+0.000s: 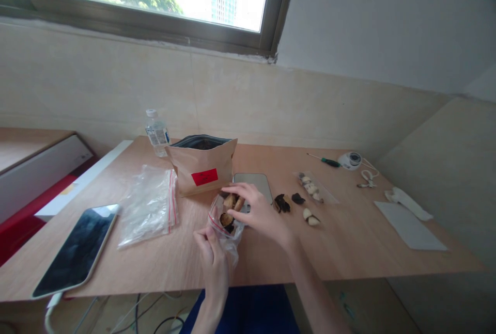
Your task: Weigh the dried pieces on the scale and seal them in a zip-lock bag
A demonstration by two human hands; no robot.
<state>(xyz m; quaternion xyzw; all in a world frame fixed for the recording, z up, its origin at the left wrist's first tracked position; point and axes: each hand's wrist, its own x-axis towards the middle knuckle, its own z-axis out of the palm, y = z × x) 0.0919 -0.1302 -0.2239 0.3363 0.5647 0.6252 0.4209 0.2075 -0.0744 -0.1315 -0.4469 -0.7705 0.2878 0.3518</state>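
My left hand (214, 261) grips a small clear zip bag (226, 222) by its lower part, near the table's front edge. Brown and dark pieces lie inside the bag. My right hand (259, 209) reaches over the bag's open mouth, its fingertips on tan pieces (233, 202) at the opening. Behind the bag stands an open brown paper pouch (202, 168) with a red label. A small grey scale (253, 185) lies partly under my right hand.
A pile of clear zip bags (149, 205) and a phone (76, 249) lie to the left on the wooden table (349, 241). Dark pieces (289, 201), pale pieces (311, 218) and a filled bag (314, 188) lie to the right. Water bottle (157, 133), screwdriver (324, 160), tape (351, 160), white paper (409, 225).
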